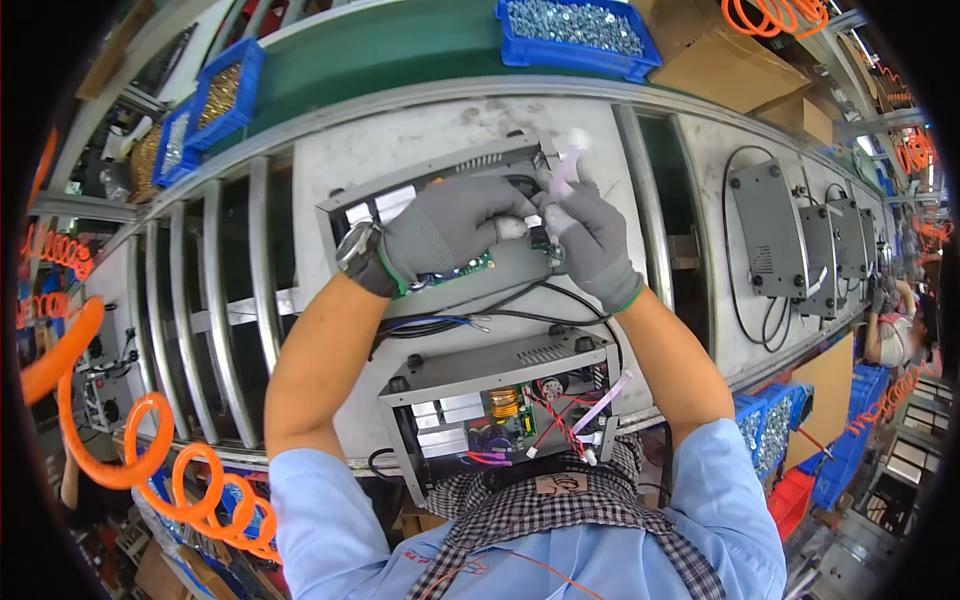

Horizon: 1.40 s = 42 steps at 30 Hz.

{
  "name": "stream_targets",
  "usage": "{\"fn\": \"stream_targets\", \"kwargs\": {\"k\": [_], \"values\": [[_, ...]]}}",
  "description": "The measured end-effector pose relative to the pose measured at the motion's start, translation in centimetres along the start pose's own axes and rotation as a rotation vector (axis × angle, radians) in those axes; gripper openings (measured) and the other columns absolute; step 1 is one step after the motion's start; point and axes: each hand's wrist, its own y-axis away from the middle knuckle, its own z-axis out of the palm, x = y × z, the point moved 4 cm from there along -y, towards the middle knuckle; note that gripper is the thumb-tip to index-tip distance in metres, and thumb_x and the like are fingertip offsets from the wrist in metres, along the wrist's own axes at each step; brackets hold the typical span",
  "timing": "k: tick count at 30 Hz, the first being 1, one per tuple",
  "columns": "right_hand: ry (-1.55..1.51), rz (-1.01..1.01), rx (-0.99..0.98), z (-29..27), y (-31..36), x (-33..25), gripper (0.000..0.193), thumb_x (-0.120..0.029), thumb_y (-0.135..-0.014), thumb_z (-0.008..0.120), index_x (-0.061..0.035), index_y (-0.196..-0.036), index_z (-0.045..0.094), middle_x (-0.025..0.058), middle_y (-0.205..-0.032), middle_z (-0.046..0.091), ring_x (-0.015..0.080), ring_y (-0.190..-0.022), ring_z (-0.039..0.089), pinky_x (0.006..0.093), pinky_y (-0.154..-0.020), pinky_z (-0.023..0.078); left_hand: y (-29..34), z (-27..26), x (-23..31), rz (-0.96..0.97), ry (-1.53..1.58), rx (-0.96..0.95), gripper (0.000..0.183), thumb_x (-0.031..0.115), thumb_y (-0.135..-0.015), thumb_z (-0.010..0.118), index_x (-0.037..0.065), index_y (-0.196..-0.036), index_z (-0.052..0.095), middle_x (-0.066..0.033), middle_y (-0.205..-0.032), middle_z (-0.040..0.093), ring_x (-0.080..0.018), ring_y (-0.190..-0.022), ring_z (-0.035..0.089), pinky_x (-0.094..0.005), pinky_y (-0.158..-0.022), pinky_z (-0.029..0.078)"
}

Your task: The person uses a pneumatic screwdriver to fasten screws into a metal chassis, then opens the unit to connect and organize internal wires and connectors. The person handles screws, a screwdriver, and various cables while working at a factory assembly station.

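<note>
Both hands wear grey gloves and meet at the right end of an opened grey metal case (350, 200). My left hand (450, 230) reaches over the case, its fingers bent and pinched close to a small black part (541, 238) at the end panel. Opposite it, my right hand (597, 245) is closed around the same corner, thumb and fingertips together. What lies between the fingertips is too small to make out. A pale translucent strip with a white end (571, 165) rises beside my right fingers. Part of a green circuit board (460, 272) shows beneath my left hand.
Nearer me stands a second open case (470, 378) with wires and a copper coil (504, 403). Black cables (480, 316) run between the cases. Finished-looking grey cases (768, 225) stand at right. Metal rollers (222, 300), a screw bin (575, 35) and orange coiled hoses (150, 445) surround the bench.
</note>
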Motion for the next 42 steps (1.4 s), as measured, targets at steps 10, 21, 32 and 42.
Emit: {"fn": "stream_targets", "kwargs": {"k": [10,21,32,42], "values": [[0.065,0.070,-0.152,-0.1,-2.5,-1.2,0.036,-0.037,-0.092,0.053,-0.0053,-0.094,0.070,0.0095,-0.077,0.067,0.0227,-0.073,0.058,0.0367,-0.091,0.037,0.5,3.9,0.6,0.205,-0.607,-0.248,0.027,0.009,-0.077,0.059,0.016,-0.102,0.067,-0.0035,-0.091,0.062,-0.0234,-0.069,0.065,-0.0380,-0.054,0.052],[-0.010,0.095,0.003,0.1,-2.2,-0.5,0.038,-0.041,-0.091,0.055,-0.0065,-0.091,0.071,0.0103,-0.073,0.064,0.0228,-0.071,0.051,0.0346,-0.085,0.037,0.2,4.7,0.4,0.202,-0.590,-0.222,0.030,0.006,-0.071,0.060,0.013,-0.099,0.066,-0.0031,-0.089,0.060,-0.0235,-0.065,0.063,-0.0376,-0.052,0.051],[-0.061,0.140,0.075,0.2,-1.5,0.9,0.040,-0.042,-0.090,0.056,-0.0042,-0.090,0.070,0.0128,-0.075,0.065,0.0260,-0.076,0.050,0.0355,-0.085,0.038,0.4,5.0,0.5,0.202,-0.602,-0.252,0.027,0.009,-0.071,0.063,0.015,-0.098,0.065,-0.0025,-0.091,0.059,-0.0234,-0.063,0.062,-0.0368,-0.052,0.051],[-0.177,0.091,0.170,1.0,-1.0,1.1,0.037,-0.038,-0.093,0.052,-0.0056,-0.086,0.069,0.0102,-0.079,0.066,0.0249,-0.079,0.054,0.0363,-0.087,0.036,1.1,6.4,0.5,0.185,-0.672,-0.200,0.017,0.020,-0.079,0.064,0.014,-0.095,0.064,-0.0028,-0.090,0.059,-0.0220,-0.064,0.062,-0.0366,-0.051,0.049]]}}
